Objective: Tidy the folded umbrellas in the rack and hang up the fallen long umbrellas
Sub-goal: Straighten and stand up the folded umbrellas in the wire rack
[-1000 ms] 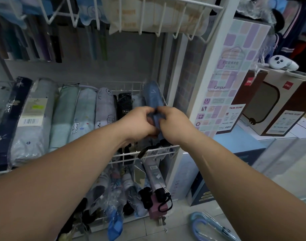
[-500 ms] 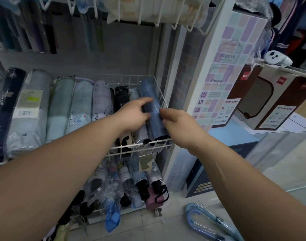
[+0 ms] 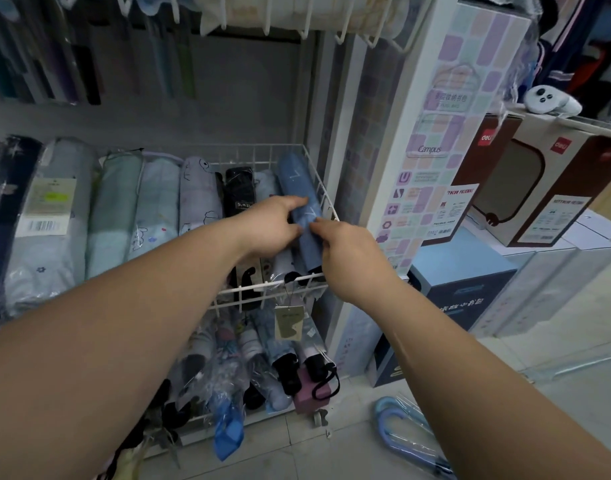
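With the left hand (image 3: 273, 226), curling thumb and fingers round the blue folded umbrella (image 3: 297, 180), and with the right hand (image 3: 352, 258), pinching its fabric from the other side. Holding it lengthwise at the right end of the white wire basket (image 3: 326, 199), against the side wires. Leaving the long umbrellas (image 3: 401, 431) lying on the floor (image 3: 332, 452).

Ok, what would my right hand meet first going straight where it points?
The blue folded umbrella: the right hand seems to touch it at the fingertips, with the left hand just beyond.
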The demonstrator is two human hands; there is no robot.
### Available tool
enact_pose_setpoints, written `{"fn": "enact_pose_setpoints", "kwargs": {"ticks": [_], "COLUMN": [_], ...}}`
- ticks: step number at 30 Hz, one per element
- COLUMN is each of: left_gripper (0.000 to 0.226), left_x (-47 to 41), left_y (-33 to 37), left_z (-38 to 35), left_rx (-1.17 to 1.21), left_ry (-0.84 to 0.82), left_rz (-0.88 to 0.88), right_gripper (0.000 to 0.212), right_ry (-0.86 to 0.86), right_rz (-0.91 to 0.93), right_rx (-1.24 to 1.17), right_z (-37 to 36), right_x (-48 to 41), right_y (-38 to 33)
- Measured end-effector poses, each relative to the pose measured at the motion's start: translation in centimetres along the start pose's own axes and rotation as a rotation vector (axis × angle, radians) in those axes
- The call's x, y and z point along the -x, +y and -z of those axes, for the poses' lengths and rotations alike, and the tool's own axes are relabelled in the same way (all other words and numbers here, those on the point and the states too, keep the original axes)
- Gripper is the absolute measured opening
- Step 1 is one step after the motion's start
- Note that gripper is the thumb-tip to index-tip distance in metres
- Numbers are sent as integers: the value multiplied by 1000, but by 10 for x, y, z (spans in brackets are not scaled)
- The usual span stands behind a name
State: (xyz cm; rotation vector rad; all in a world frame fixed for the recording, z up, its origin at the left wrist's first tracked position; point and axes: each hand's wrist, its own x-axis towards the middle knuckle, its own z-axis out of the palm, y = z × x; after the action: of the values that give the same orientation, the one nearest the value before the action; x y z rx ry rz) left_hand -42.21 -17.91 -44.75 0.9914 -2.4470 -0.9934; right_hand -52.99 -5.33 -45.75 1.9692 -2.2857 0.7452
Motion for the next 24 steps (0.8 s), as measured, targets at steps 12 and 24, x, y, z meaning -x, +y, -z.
{"fn": "enact_pose_setpoints", "kwargs": {"ticks": [12, 24], "left_gripper": [90, 108], "left_x": [2, -16], "left_y": [-7, -2], "left_z": [2, 14], "left_rx": [-293, -378], "left_ry": [100, -57], "left_rz": [-96, -114], "right_gripper": [28, 55], "right_ry": [554, 610], "right_rz": [-255, -208], "right_rx": [-721, -847], "right_z": [-15, -37], "right_x": [52, 38], "right_y": [16, 20]}}
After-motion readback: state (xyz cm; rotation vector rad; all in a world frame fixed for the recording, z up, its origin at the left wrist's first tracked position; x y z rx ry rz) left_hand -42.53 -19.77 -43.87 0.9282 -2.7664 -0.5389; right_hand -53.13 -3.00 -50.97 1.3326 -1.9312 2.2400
